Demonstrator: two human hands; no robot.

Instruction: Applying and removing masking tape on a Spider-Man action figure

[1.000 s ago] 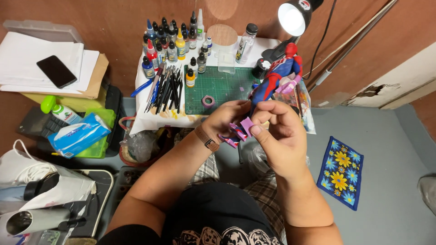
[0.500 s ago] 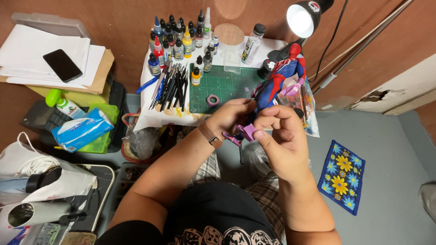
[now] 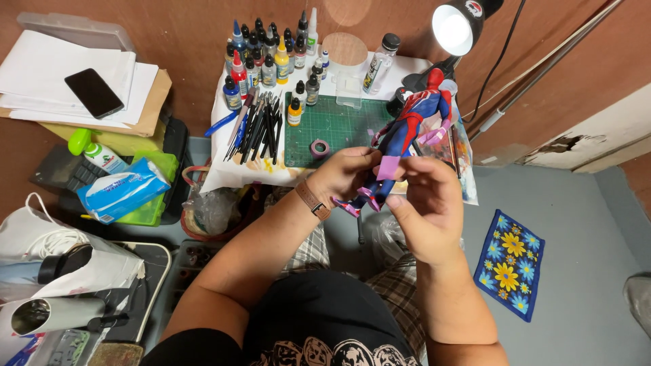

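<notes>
Red-and-blue plastic action figure with purple tape patches [image 3: 407,132]: gripped by both hands, left hand [image 3: 342,175] and right hand [image 3: 428,203] closed on it, just near of the green cutting mat [image 3: 339,122] on the tabletop [image 3: 220,173].

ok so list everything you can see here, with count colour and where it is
figure: 1, red and blue, in both hands
masking tape piece: 1, purple, on figure
paint bottles: many, mixed, table back
brushes: a bunch, dark, table left
cutting mat: 1, green, table centre
tape roll: 1, purple, on mat
lamp: 1, black, lit, table right
phone: 1, black, on papers
wipes pack: 1, blue, left
flowered mat: 1, blue, floor right
left hand: holds figure
right hand: holds figure
</notes>
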